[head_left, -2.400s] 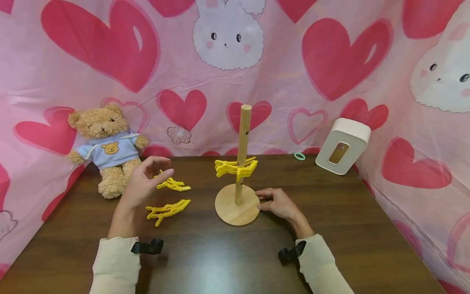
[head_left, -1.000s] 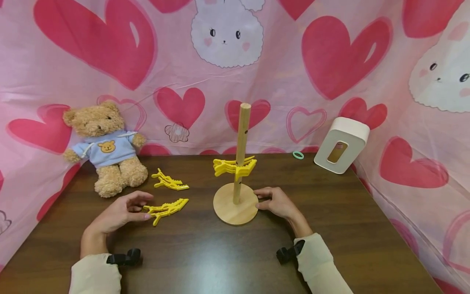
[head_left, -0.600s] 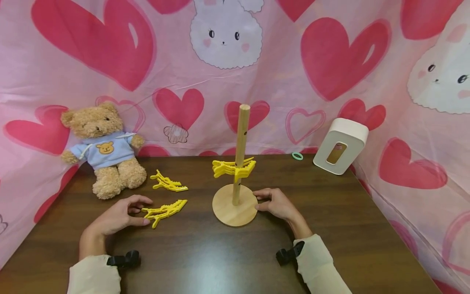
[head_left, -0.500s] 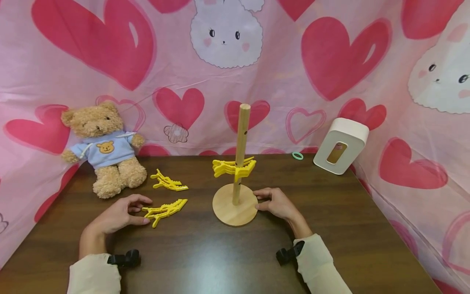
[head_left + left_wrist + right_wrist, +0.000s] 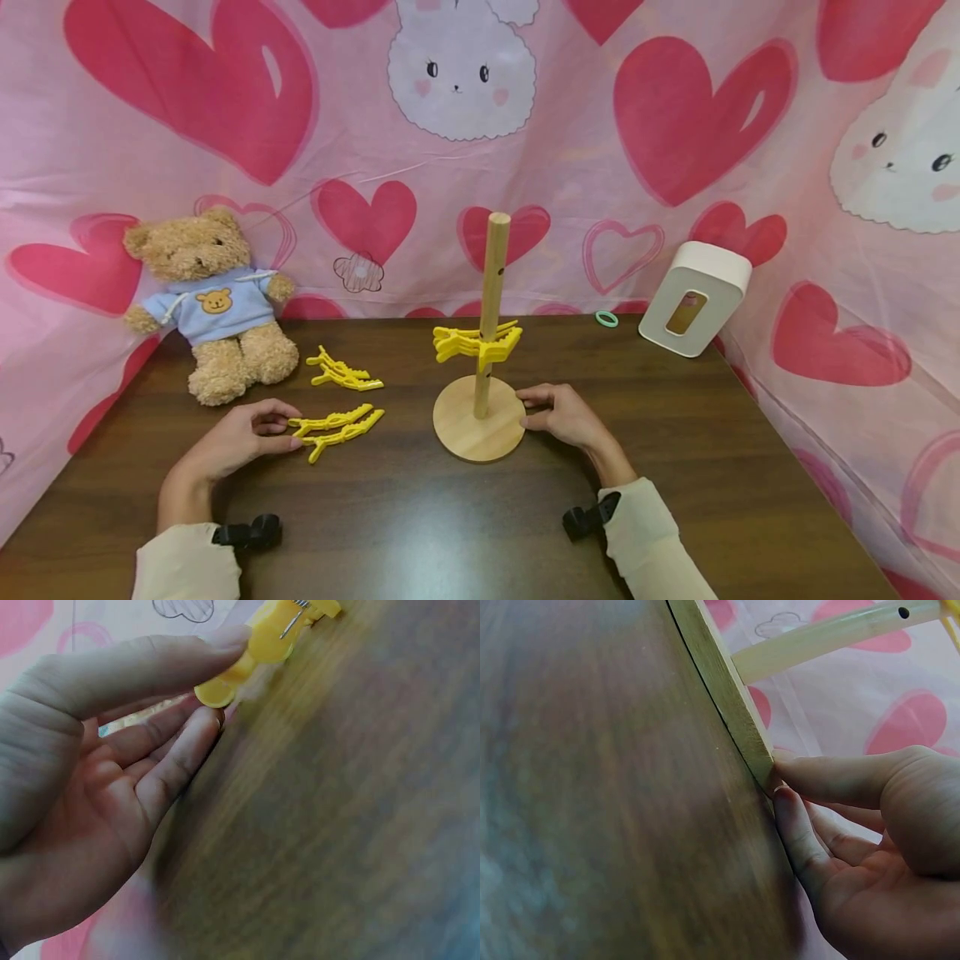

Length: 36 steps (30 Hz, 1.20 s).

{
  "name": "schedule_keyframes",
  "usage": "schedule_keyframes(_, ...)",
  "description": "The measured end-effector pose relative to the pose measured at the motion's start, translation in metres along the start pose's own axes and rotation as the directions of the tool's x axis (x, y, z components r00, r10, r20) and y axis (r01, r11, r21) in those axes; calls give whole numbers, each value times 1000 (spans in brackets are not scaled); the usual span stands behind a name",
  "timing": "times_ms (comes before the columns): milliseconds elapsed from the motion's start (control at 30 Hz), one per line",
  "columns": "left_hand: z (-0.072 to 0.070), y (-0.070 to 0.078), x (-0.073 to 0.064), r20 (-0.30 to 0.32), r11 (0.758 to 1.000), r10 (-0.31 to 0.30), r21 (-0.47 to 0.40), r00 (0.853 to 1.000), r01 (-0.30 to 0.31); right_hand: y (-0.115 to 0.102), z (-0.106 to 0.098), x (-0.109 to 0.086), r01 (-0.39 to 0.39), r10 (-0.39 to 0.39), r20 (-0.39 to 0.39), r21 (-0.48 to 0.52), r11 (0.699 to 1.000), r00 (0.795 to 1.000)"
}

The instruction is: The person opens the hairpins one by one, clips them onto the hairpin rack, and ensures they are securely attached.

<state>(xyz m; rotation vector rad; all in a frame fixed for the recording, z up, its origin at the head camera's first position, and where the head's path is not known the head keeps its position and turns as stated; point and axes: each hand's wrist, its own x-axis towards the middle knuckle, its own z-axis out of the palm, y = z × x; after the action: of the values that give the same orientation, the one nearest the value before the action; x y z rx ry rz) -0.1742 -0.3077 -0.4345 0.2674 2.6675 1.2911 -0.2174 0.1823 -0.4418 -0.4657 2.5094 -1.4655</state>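
Observation:
On the left of the table, my left hand (image 5: 238, 442) pinches the handle end of a yellow alligator hair clip (image 5: 344, 433) between thumb and fingers. The clip's spring shows in the left wrist view, beyond the thumb (image 5: 165, 664). A second hair clip (image 5: 345, 372) lies just behind it. My right hand (image 5: 566, 417) grips the rim of a wooden stand's round base (image 5: 480, 437), thumb on one face and fingers at the edge. More yellow clips (image 5: 477, 344) sit clamped partway up the stand's upright post (image 5: 494, 258); how many is unclear.
A teddy bear (image 5: 217, 308) in a blue top sits at the back left. Toward the back right are a mint-green ring (image 5: 606, 319) and a tilted white box (image 5: 697, 300) with an oval opening. A pink heart-patterned cloth (image 5: 592, 125) hangs behind the dark wooden table (image 5: 420, 517).
My left hand has come down and left from above the rear clip to the front clip and taken hold of its end. That clip's halves now look farther apart. My right hand stays on the base.

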Motion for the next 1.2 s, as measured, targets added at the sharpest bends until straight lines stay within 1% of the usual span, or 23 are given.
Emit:
schedule_keyframes(67,0,0,-1,-19,999,9,-31,1000,-10,0,1,0,-1,1,-2,2,1000,1000)
schedule_keyframes(133,0,0,-1,-39,998,6,-67,999,-9,-1,1,-1,-7,7,-7,-2,1000,1000)
schedule_keyframes(267,0,1,-1,-65,994,-30,-111,997,23,-2,2,-2,-8,8,-6,-15,1000,1000)
schedule_keyframes(400,0,-1,-1,-93,990,-74,-128,993,62,-21,1,-8,1,-1,8,-9,1000,1000)
schedule_keyframes(500,0,-1,-1,-127,988,-85,-143,988,67,-37,-1,-15,8,-8,14,-1,1000,1000)
schedule_keyframes(567,-1,0,0,-157,986,-80,-157,984,55,-40,-1,-17,18,-18,15,1,1000,1000)
schedule_keyframes(633,-2,2,-1,-196,983,-80,-175,977,46,-38,-1,-17,39,-39,17,-5,999,999)
schedule_keyframes(700,-3,4,-2,-239,982,-71,-188,968,26,-39,-1,-17,42,-41,17,-9,999,999)
schedule_keyframes(833,-2,9,-1,-330,976,-25,-213,944,-48,-33,0,-14,25,-25,11,-12,1000,1000)
schedule_keyframes(933,1,15,2,-396,969,9,-223,918,-106,-19,1,-8,12,-12,0,-5,1000,1000)
schedule_keyframes(1000,2,19,5,-431,965,27,-224,902,-136,-8,2,-4,12,-12,-5,-4,1000,1000)
schedule_keyframes(1033,4,22,6,-442,962,36,-226,896,-150,-5,2,-3,12,-12,-7,-3,1000,1000)
schedule_keyframes(1100,5,27,9,-451,958,57,-226,891,-175,1,2,-1,12,-12,-8,-3,1000,1000)
schedule_keyframes(1200,8,33,13,-452,944,91,-244,888,-221,3,2,0,13,-13,-8,3,1000,1000)
